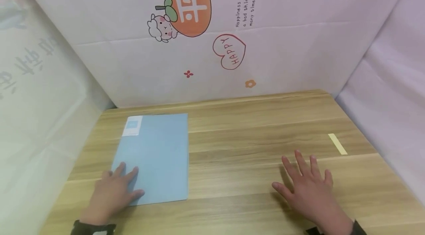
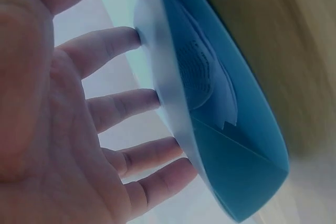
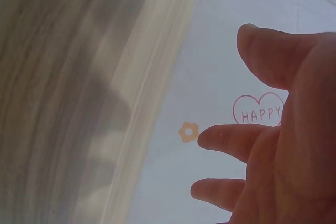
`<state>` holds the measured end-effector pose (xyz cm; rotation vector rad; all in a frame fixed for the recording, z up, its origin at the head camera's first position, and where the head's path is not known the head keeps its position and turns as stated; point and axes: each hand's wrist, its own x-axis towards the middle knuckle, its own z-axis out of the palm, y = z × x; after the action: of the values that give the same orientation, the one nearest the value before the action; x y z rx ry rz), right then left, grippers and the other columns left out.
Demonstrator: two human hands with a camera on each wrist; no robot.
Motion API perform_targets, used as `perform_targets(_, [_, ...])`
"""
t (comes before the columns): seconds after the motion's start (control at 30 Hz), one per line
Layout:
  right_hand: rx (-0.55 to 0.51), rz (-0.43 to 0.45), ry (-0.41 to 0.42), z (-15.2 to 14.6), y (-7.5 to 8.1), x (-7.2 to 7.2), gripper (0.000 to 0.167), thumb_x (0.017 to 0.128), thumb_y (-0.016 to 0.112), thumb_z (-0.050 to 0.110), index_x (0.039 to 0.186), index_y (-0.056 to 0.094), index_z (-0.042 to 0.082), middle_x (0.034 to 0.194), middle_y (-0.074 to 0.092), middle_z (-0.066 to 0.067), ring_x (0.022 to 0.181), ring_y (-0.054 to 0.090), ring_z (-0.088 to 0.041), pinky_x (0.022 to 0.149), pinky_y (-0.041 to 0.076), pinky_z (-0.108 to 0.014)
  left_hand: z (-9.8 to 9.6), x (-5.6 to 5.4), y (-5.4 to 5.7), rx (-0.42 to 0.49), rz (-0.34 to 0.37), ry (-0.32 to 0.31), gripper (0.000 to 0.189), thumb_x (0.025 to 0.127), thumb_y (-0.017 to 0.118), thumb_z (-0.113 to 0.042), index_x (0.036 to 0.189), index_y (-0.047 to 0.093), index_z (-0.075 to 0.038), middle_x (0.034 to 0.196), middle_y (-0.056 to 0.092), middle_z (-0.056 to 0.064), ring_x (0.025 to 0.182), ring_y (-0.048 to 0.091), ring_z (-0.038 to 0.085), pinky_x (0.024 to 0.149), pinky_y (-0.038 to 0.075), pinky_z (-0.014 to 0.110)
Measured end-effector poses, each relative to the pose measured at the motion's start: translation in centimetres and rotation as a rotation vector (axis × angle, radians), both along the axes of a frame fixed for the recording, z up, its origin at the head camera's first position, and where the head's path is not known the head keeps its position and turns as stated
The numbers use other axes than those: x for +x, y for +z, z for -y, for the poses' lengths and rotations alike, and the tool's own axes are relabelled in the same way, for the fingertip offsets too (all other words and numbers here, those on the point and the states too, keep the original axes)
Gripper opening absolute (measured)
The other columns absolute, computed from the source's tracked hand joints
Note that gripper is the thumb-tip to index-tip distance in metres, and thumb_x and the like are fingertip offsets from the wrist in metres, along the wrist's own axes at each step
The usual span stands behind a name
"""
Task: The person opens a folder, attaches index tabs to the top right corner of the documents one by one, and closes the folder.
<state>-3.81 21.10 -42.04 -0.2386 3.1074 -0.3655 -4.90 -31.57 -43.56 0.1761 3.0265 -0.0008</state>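
Note:
A light blue folder (image 1: 159,154) with a white label (image 1: 132,125) in its far left corner lies on the left half of the wooden table. My left hand (image 1: 111,192) is at the folder's near left part, fingers spread and fingertips touching its cover. In the left wrist view the edge of the folder (image 2: 241,182) gapes, and white printed papers (image 2: 202,72) show inside. My right hand (image 1: 310,190) is spread over the right side of the table, holding nothing. In the right wrist view its fingers (image 3: 226,140) are extended and its shadow falls on the wood.
A short pale yellow strip (image 1: 337,144) lies on the table (image 1: 232,154) beyond my right hand. White cloth (image 1: 282,54) printed with a heart, flowers and an orange fruit hangs behind the table. More cloth closes off the left and right sides.

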Motion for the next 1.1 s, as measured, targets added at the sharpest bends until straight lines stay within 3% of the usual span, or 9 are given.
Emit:
perform_targets(0.63, [0.0, -0.035, 0.004, -0.1, -0.6, -0.7, 0.084, 0.093, 0.053, 0.067, 0.152, 0.04, 0.009, 0.158, 0.02, -0.028, 0.137, 0.011, -0.061, 0.098, 0.002, -0.08, -4.1, 0.4, 1.2, -0.005, 0.028, -0.033, 0.079, 0.08, 0.068, -0.068, 0.136, 0.063, -0.013, 0.142, 0.043, 0.034, 0.106, 0.047, 0.053, 0.082, 0.042, 0.067])
perform_targets(0.9, [-0.009, -0.043, -0.003, -0.3, -0.6, -0.9, 0.084, 0.092, 0.054, 0.067, 0.151, 0.041, 0.008, 0.158, 0.02, -0.028, 0.137, 0.011, -0.061, 0.097, 0.003, -0.08, -5.7, 0.6, 0.9, -0.011, 0.001, -0.062, 0.077, 0.079, 0.07, -0.066, 0.136, 0.063, -0.014, 0.141, 0.046, 0.031, 0.105, 0.048, 0.05, 0.08, 0.044, 0.064])
perform_targets(1.1, [-0.014, -0.024, 0.0, -0.3, -0.5, -1.0, 0.085, 0.092, 0.052, 0.068, 0.151, 0.04, 0.007, 0.158, 0.018, -0.028, 0.137, 0.011, -0.062, 0.097, 0.001, -0.08, -7.3, 0.7, 1.5, -0.008, 0.014, -0.069, 0.076, 0.079, 0.072, -0.063, 0.136, 0.063, -0.015, 0.14, 0.046, 0.03, 0.1, 0.048, 0.045, 0.077, 0.044, 0.061])
